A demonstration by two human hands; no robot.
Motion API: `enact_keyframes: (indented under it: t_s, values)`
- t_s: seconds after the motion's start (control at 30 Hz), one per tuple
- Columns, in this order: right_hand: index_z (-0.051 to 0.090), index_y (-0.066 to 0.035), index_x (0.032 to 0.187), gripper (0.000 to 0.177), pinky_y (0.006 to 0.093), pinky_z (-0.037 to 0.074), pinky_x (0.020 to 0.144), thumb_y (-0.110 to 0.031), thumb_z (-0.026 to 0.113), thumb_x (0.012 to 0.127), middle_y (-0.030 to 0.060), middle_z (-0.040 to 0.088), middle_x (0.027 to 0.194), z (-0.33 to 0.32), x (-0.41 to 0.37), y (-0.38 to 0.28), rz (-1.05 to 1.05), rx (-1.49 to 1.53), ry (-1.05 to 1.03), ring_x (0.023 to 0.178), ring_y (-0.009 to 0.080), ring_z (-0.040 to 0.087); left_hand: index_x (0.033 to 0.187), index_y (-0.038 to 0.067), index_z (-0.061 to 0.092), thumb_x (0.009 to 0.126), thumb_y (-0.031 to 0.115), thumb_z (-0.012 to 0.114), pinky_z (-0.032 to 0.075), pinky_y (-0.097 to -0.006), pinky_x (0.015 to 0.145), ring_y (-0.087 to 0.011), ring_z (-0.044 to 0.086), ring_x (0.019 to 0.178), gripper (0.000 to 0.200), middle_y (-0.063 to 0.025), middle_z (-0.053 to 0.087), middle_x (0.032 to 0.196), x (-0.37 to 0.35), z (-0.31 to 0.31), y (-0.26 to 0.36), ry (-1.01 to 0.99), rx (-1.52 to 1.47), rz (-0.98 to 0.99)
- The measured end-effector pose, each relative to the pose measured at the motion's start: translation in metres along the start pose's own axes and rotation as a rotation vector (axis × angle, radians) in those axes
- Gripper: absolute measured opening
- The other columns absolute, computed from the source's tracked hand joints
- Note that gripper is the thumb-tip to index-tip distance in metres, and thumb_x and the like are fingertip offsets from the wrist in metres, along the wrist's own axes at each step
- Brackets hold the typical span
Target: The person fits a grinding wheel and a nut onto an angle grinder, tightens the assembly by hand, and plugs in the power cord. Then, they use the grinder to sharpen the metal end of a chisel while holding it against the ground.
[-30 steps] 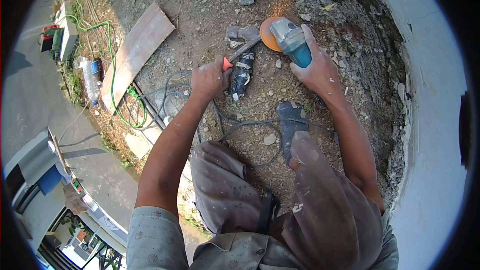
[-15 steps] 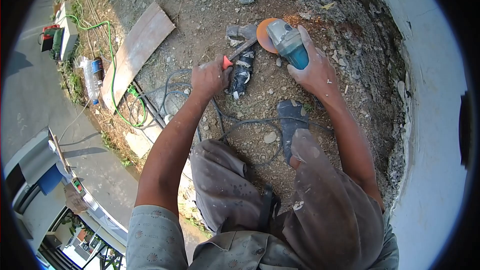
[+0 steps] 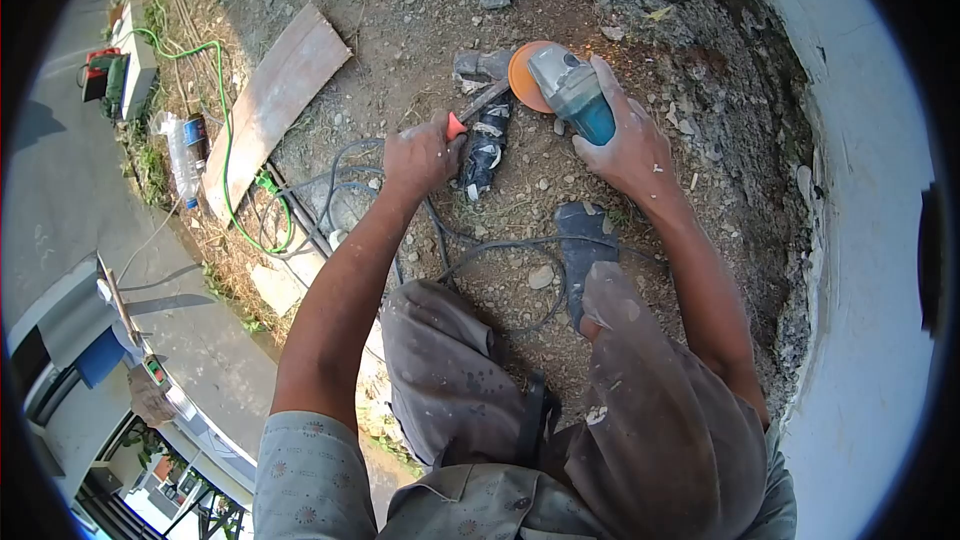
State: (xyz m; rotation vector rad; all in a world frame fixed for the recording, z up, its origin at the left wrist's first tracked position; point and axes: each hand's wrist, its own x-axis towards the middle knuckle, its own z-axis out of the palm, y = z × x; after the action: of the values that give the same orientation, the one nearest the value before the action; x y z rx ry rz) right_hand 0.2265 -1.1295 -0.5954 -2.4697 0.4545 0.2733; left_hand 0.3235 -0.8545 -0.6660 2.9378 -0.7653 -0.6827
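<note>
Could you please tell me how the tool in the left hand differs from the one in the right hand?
The slim tool in the left hand is a narrow metal bar with a red grip; the angle grinder in the right hand is bulky, blue and grey. The slim tool ends in a plain tip, the angle grinder in a round orange disc. Both meet at the grey stone.

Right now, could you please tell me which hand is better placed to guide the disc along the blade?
Right, probably: the right hand grips the grinder, its disc at the blade; the left hand is occupied holding the handle.
</note>
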Motion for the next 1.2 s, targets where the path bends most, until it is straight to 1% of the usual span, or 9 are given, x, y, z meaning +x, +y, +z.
enact_keyframes:
  t_s: [0.13,0.33,0.53,0.73,0.83,0.93,1.03,1.13,1.2]
  values:
    - [0.023,-0.027,0.160,0.101,0.0506,0.054,0.090,-0.025,0.077,0.074,0.0244,0.066,0.116,-0.002,-0.001,-0.005,0.014,-0.011,-0.017,0.105,0.0433,0.066,0.119,0.014,0.052,0.097,0.047,0.056,0.049,-0.0516,0.079,-0.0361,0.071,0.093,0.040,-0.0140,0.074,0.097,0.001,-0.002,0.001,-0.040,-0.010,-0.021]
    - [0.024,-0.028,0.160,0.101,0.0500,0.054,0.091,-0.023,0.077,0.073,0.0239,0.066,0.116,-0.003,0.001,-0.001,0.032,-0.002,0.000,0.105,0.0434,0.066,0.118,0.014,0.052,0.097,0.046,0.057,0.049,-0.0512,0.079,-0.0362,0.071,0.093,0.039,-0.0143,0.074,0.095,0.002,-0.003,0.001,-0.042,0.013,-0.020]
    - [0.025,-0.026,0.159,0.101,0.0497,0.053,0.091,-0.022,0.077,0.073,0.0243,0.067,0.115,-0.002,0.003,0.002,0.016,0.006,0.001,0.106,0.0433,0.066,0.118,0.015,0.053,0.096,0.045,0.058,0.051,-0.0503,0.076,-0.0365,0.071,0.089,0.038,-0.0146,0.074,0.092,0.001,-0.001,0.000,-0.001,0.002,-0.002]
    - [0.025,-0.026,0.159,0.101,0.0494,0.053,0.091,-0.022,0.076,0.073,0.0248,0.067,0.117,-0.003,0.002,0.001,0.015,0.003,0.015,0.106,0.0438,0.066,0.119,0.015,0.053,0.096,0.045,0.058,0.052,-0.0504,0.073,-0.0367,0.072,0.087,0.038,-0.0147,0.074,0.090,0.002,-0.001,0.000,-0.011,0.004,-0.005]
    - [0.024,-0.026,0.159,0.101,0.0498,0.053,0.091,-0.023,0.076,0.073,0.0248,0.067,0.116,-0.003,0.005,0.005,0.016,-0.002,0.024,0.105,0.0445,0.066,0.117,0.015,0.053,0.096,0.045,0.057,0.052,-0.0503,0.072,-0.0367,0.072,0.086,0.037,-0.0151,0.073,0.089,0.003,0.002,-0.002,-0.007,0.014,0.003]
    - [0.024,-0.030,0.160,0.100,0.0497,0.055,0.088,-0.027,0.076,0.074,0.0225,0.067,0.109,0.000,0.008,0.012,0.004,-0.011,0.062,0.100,0.0415,0.068,0.115,0.014,0.052,0.096,0.045,0.057,0.052,-0.0502,0.072,-0.0367,0.072,0.086,0.037,-0.0156,0.073,0.089,0.004,0.003,-0.003,-0.011,0.032,-0.001]
    - [0.023,-0.030,0.160,0.101,0.0498,0.055,0.089,-0.027,0.076,0.075,0.0237,0.068,0.112,-0.004,0.014,0.013,0.019,-0.003,0.064,0.102,0.0425,0.068,0.114,0.013,0.052,0.096,0.046,0.057,0.052,-0.0500,0.071,-0.0368,0.072,0.085,0.037,-0.0157,0.073,0.087,0.003,0.002,-0.002,-0.008,0.040,0.002]
    - [0.022,-0.028,0.160,0.101,0.0494,0.054,0.091,-0.027,0.076,0.075,0.0247,0.069,0.115,-0.011,0.026,0.017,0.077,0.009,0.080,0.105,0.0430,0.068,0.115,0.014,0.052,0.097,0.046,0.057,0.052,-0.0499,0.071,-0.0371,0.072,0.084,0.037,-0.0157,0.073,0.087,0.002,0.001,-0.001,0.008,0.030,0.013]
    - [0.022,-0.026,0.160,0.100,0.0490,0.054,0.091,-0.027,0.075,0.075,0.0252,0.068,0.118,-0.017,0.031,0.023,0.089,0.012,0.127,0.107,0.0431,0.067,0.116,0.014,0.053,0.096,0.046,0.057,0.051,-0.0505,0.074,-0.0371,0.072,0.086,0.037,-0.0153,0.073,0.089,0.002,0.000,0.000,-0.014,0.039,-0.007]
